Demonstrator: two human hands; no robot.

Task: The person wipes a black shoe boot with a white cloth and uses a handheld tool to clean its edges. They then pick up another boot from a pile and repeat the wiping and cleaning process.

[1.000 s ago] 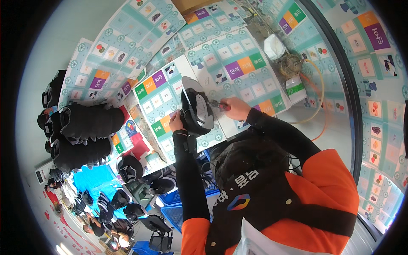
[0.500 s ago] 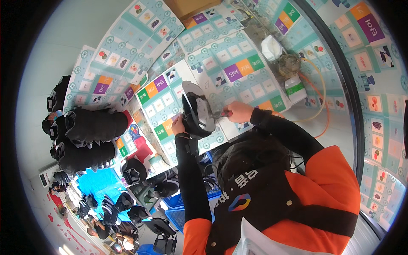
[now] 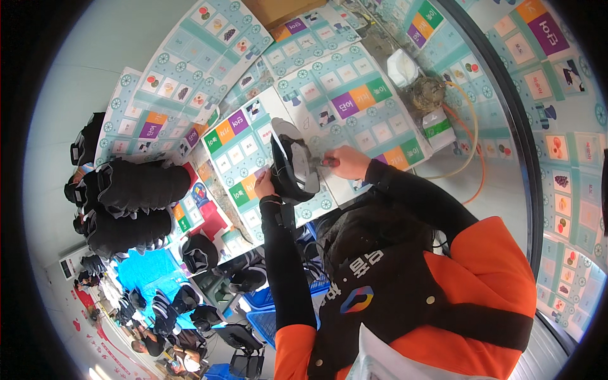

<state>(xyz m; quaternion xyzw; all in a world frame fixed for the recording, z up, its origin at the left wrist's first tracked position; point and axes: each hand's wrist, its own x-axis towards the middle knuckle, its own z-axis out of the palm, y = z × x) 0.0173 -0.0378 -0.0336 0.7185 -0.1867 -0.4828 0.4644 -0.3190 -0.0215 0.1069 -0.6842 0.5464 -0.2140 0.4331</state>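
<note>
A black cap with a pale grey inside [image 3: 295,166] stands tilted on the worktable [image 3: 373,136], which is covered with colourful printed sheets. My left hand [image 3: 265,184] has its fingers closed on the cap's left side. At the cap's other side, my right hand [image 3: 349,163] is closed round a small tool with a red handle [image 3: 330,162]. The tool's tip points into the cap's open side. Its working end is too small and blurred for me to tell its kind.
Stacks of black caps [image 3: 142,183] stand at the left, and a single cap [image 3: 199,253] lies nearer. A white container [image 3: 402,68], a tangled brownish bundle [image 3: 429,94] and a white-and-green box [image 3: 438,130] line the right side. Blue baskets [image 3: 261,320] sit below the table edge.
My right hand has shifted slightly up and to the left with the red-handled tool. My left hand keeps its grip on the cap, which has hardly moved.
</note>
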